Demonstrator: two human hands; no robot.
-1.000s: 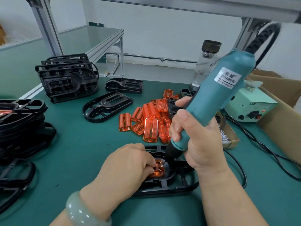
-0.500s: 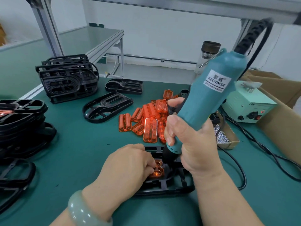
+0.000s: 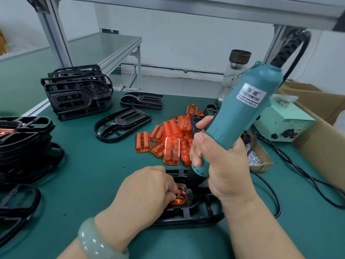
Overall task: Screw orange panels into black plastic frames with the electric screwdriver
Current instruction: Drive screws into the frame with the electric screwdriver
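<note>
A black plastic frame (image 3: 188, 214) lies flat on the green mat in front of me, with an orange panel (image 3: 180, 199) seated in it. My left hand (image 3: 147, 189) rests curled on the frame, its fingertips pinching the panel's left edge. My right hand (image 3: 222, 165) grips the teal electric screwdriver (image 3: 240, 116), tilted to the upper right, with its black tip down on the panel's right edge. The bit itself is too small to make out.
Loose orange panels (image 3: 170, 139) are heaped behind the frame. Black frames lie behind (image 3: 123, 124), stand stacked at back left (image 3: 76, 90) and pile up at the left edge (image 3: 24, 143). At right are a box of screws (image 3: 255, 157), a power supply (image 3: 283, 124), cables, a cardboard box and a bottle (image 3: 233, 71).
The screwdriver has shifted slightly left and stands a little steeper, its tip staying on the panel. My left hand has kept its hold.
</note>
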